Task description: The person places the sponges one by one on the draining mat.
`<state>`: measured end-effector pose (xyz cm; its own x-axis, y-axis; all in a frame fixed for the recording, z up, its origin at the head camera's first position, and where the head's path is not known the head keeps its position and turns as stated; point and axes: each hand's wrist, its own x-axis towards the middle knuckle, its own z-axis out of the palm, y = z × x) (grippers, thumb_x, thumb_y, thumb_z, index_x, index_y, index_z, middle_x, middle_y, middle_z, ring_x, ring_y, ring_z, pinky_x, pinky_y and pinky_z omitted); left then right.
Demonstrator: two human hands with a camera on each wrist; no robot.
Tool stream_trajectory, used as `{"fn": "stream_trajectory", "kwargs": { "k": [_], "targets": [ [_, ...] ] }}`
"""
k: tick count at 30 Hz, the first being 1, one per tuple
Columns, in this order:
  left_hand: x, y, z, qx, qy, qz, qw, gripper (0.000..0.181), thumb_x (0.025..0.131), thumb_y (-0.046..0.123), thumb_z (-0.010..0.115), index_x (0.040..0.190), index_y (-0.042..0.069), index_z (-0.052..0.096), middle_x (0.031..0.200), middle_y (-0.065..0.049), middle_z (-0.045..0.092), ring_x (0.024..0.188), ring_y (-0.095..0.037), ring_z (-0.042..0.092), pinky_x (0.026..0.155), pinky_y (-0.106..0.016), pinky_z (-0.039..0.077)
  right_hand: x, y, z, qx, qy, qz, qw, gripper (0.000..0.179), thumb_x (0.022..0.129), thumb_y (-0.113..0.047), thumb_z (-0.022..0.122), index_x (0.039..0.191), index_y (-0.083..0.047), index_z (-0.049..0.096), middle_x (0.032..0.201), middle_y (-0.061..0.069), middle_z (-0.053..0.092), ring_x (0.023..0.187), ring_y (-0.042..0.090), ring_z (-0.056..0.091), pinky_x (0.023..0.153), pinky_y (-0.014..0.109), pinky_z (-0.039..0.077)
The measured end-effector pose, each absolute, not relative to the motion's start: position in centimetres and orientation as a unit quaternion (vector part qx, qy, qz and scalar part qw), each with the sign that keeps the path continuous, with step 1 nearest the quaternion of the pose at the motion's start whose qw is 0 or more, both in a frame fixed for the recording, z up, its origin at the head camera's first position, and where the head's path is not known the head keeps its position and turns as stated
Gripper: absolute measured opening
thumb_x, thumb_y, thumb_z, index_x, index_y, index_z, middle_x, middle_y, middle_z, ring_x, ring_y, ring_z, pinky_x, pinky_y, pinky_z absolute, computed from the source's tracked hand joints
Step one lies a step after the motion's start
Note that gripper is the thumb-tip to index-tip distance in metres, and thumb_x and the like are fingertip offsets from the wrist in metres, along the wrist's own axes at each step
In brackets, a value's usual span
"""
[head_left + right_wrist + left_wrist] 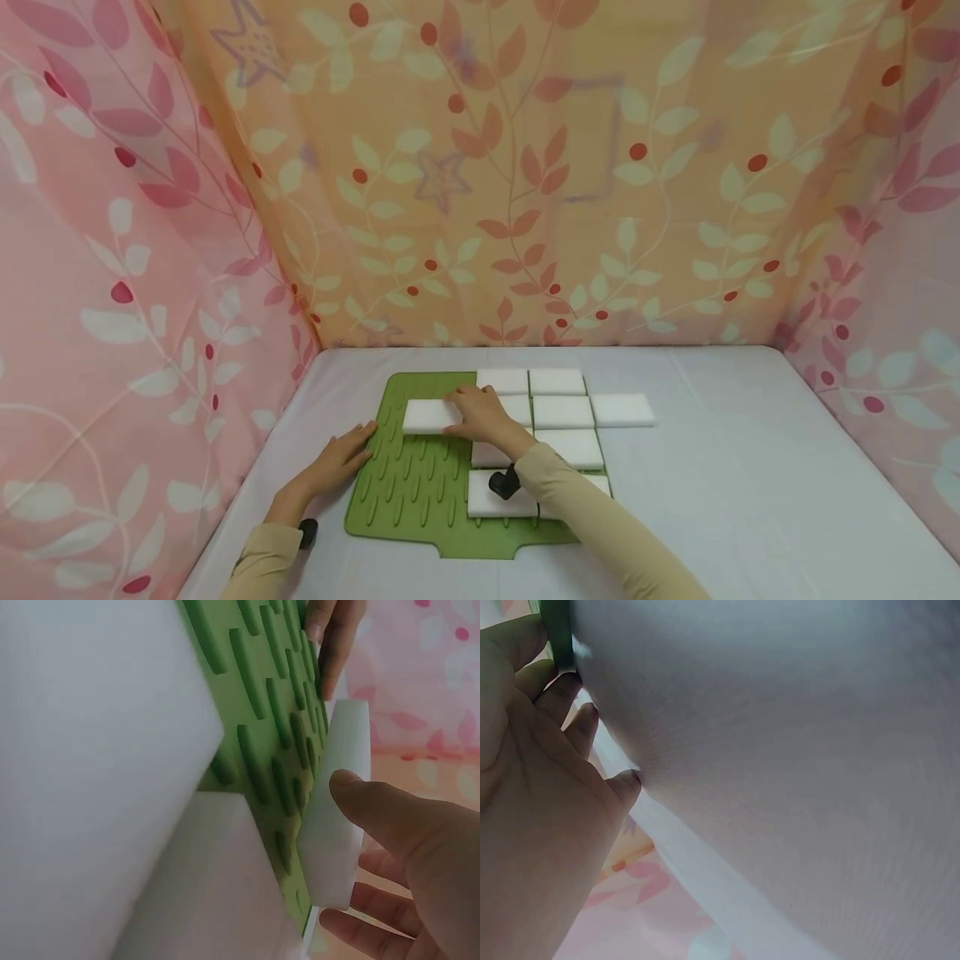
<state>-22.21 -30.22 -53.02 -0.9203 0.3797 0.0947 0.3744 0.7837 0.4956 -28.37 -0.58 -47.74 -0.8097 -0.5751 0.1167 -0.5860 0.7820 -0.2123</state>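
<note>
My right hand (483, 417) pinches a white sponge block (427, 417) by its right end, over the upper left part of a green ridged mat (405, 492). In the right wrist view the thumb lies on one face of the sponge block (337, 817), the fingers on the opposite side; it looks raised off the ridges. My left hand (337, 458) rests at the mat's left edge, fingers extended. From the left wrist, fingertips (626, 784) touch the white cloth beside the green edge (559, 637). Several more white sponge blocks (562, 412) lie in two columns on the mat's right half.
One sponge block (622, 410) sits off the right side of the mat, against the column. White cloth (720, 483) covers the table. Patterned curtains (480, 167) stand behind and on both sides. A black wrist device (504, 482) partly covers a lower block.
</note>
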Motion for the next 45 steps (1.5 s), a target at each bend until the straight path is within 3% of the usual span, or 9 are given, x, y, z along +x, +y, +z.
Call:
{"fn": "stream_trajectory", "kwargs": {
  "k": [23,36,45],
  "targets": [
    [-22.5,-29.9,-53.0,0.197,0.945,0.261,0.013,0.053,0.095,0.015,0.051,0.142,-0.001,0.032,0.145,-0.021,0.034,0.134,-0.042,0.028,0.100,-0.072,0.010,-28.6,-0.9,-48.1,0.289,-0.956,0.030,0.023,0.065,0.075,-0.058,0.067,0.128,-0.023,0.055,0.124,0.000,0.057,0.111,0.020,0.053,0.091,0.041,0.039],
    [-22.3,-30.1,-52.9,0.197,0.947,0.255,0.004,0.052,0.095,0.015,0.050,0.141,-0.003,0.033,0.144,-0.023,0.035,0.133,-0.044,0.029,0.099,-0.072,0.011,-28.7,0.2,-45.8,0.301,-0.951,0.065,0.016,0.060,0.079,-0.050,0.068,0.129,-0.021,0.055,0.126,0.001,0.055,0.112,0.023,0.052,0.095,0.045,0.036],
    [-22.2,-30.1,-52.9,0.195,0.947,0.255,0.005,0.052,0.095,0.015,0.051,0.141,-0.003,0.034,0.144,-0.023,0.036,0.133,-0.043,0.029,0.100,-0.072,0.011,-29.2,1.3,-45.5,0.305,-0.947,0.085,0.049,0.052,0.079,-0.045,0.070,0.124,-0.021,0.060,0.118,0.003,0.057,0.107,0.025,0.054,0.095,0.047,0.037]
  ]
}}
